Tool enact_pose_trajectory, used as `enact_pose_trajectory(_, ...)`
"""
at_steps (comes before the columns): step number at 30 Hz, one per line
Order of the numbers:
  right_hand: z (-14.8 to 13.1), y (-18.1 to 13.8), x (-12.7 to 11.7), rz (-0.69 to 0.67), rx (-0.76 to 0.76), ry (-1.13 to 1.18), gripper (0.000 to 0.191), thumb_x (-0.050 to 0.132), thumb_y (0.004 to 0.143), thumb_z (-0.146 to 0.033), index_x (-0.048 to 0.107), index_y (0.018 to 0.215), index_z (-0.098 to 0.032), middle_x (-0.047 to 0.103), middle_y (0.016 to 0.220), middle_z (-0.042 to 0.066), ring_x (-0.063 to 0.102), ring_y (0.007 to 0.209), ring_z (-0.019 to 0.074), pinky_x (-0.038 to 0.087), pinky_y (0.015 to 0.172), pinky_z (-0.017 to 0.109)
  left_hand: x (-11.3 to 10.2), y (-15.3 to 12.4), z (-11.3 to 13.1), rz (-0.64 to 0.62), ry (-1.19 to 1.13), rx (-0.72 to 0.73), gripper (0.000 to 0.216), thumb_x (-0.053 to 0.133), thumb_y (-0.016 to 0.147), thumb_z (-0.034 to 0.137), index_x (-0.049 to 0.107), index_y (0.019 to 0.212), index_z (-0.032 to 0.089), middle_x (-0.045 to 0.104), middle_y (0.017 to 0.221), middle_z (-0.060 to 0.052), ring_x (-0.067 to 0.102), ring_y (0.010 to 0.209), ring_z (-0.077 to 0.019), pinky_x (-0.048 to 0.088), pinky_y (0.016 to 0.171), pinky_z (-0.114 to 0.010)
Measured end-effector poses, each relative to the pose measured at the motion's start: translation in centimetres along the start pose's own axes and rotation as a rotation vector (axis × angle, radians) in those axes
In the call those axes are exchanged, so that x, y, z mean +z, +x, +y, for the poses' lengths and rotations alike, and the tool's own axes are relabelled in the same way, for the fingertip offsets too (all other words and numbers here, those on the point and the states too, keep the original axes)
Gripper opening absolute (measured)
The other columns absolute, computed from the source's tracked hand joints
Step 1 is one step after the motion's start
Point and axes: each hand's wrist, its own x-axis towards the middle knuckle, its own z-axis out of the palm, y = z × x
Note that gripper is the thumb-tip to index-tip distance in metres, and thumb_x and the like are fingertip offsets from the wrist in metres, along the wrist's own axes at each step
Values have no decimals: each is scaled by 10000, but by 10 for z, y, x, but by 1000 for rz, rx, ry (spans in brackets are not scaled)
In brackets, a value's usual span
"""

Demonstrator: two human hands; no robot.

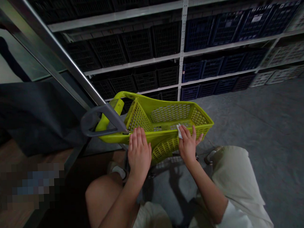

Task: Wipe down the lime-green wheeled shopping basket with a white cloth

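Note:
A lime-green plastic shopping cart basket with lattice walls stands in front of my knees, with a grey loop handle at its left end. My left hand lies flat against the near side, fingers stretched together and tips at the rim, with nothing seen in it. Farther right on the same rim, my right hand presses a small white wipe against the basket, its outer fingers spread. Part of the wipe is hidden under the fingers.
White metal shelves behind the basket carry black crates, blue crates and pale crates. A metal pole slants down on the left beside a dark cloth. Grey floor stretches to the right.

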Motion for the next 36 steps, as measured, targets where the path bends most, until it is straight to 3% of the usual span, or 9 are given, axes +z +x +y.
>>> enact_pose_trajectory(5,-89,-6,5,-247,-206,233,584,420,869,-97,519,1420,-264,598,1423,29,303,1487,248,-82,1211,610,5,-1,-1,22,-1,-3,599,431,929,159,359,1489,-42,420,1541,-260,341,1482,-334,313,1220,-507)
enact_pose_trajectory(7,-107,-7,5,-294,-256,270,576,426,878,-111,510,1427,-264,586,1443,20,283,1497,236,-112,1213,584,6,-1,-2,25,-7,0,579,392,933,134,371,1490,-21,437,1535,-247,347,1481,-317,320,1219,-501)
enact_pose_trajectory(10,-93,-6,5,-289,-289,214,624,422,869,-97,475,1457,-302,570,1465,-7,226,1520,238,-126,1203,593,4,-1,-2,9,3,1,580,417,935,153,379,1486,-23,433,1539,-242,363,1472,-323,316,1221,-496)
enact_pose_trajectory(18,13,-2,-1,-98,-129,-42,598,395,891,-110,498,1442,-317,591,1442,-20,258,1501,273,-68,1194,629,-3,1,2,-52,39,-8,644,511,932,224,352,1493,-49,388,1564,-250,359,1472,-338,284,1234,-481)
enact_pose_trajectory(21,0,-2,-1,-75,-84,-47,584,400,896,-123,492,1452,-281,584,1447,3,250,1499,294,-56,1193,631,-1,1,4,-32,44,-19,647,512,928,218,349,1491,-58,386,1563,-259,355,1473,-346,288,1232,-486)
enact_pose_trajectory(26,-80,-5,6,-269,-225,152,576,399,898,-125,474,1458,-242,571,1458,31,311,1473,230,-68,1221,536,4,0,2,-15,57,-19,602,455,930,159,360,1482,-63,391,1555,-268,351,1474,-347,306,1226,-497)
enact_pose_trajectory(29,-107,-6,9,-322,-304,221,583,397,902,-122,457,1469,-243,544,1486,26,289,1485,201,-58,1228,492,5,0,0,-5,59,-9,559,381,939,117,383,1473,-50,415,1543,-260,353,1476,-328,327,1215,-498)
enact_pose_trajectory(32,-93,-6,10,-286,-312,153,608,398,897,-111,450,1475,-293,560,1471,-1,248,1504,215,-65,1218,523,4,0,0,-14,52,-6,573,419,939,148,381,1477,-49,409,1548,-260,356,1474,-333,320,1219,-498)
enact_pose_trajectory(36,-36,-4,3,-240,-247,-3,653,394,884,-100,422,1496,-323,554,1477,-7,235,1511,238,-16,1213,565,0,1,1,-44,20,-12,639,492,926,193,343,1497,-53,370,1572,-254,332,1488,-332,289,1234,-489)
